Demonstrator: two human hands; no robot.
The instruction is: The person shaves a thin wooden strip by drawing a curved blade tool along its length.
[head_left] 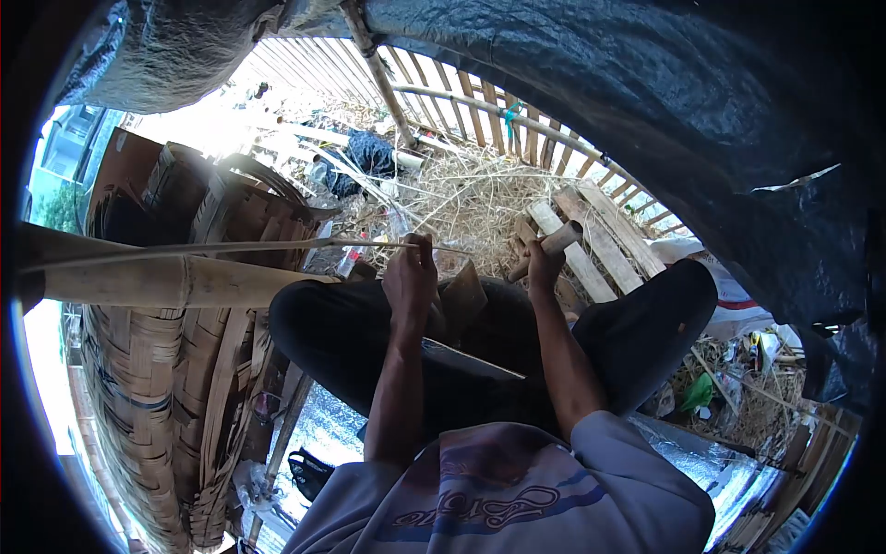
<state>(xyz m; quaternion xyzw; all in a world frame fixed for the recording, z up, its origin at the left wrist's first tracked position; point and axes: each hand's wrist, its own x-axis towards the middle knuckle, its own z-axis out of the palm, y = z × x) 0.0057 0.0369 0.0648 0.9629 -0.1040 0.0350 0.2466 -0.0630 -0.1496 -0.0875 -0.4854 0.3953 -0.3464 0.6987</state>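
Note:
My left hand [411,277] is closed in a pinch around a long, thin bamboo strip [277,245]. The strip runs far out to the left, and its short end pokes out to the right of my fingers. My right hand [546,268] grips a thick, round wooden piece [561,238] like a tool handle. One end sticks up to the right, and a thinner part shows lower left of the fingers; I cannot tell what tool it is. Between my hands, above my crossed legs, stands a flat brown piece [463,294], its kind unclear.
A thick bamboo pole [185,282] reaches in from the left over stacked woven bamboo [148,406]. Straw and shavings [471,194] cover the ground ahead, with wooden planks [591,245] at right. A slatted fence [498,115] stands beyond, and a dark tarp [646,83] hangs overhead.

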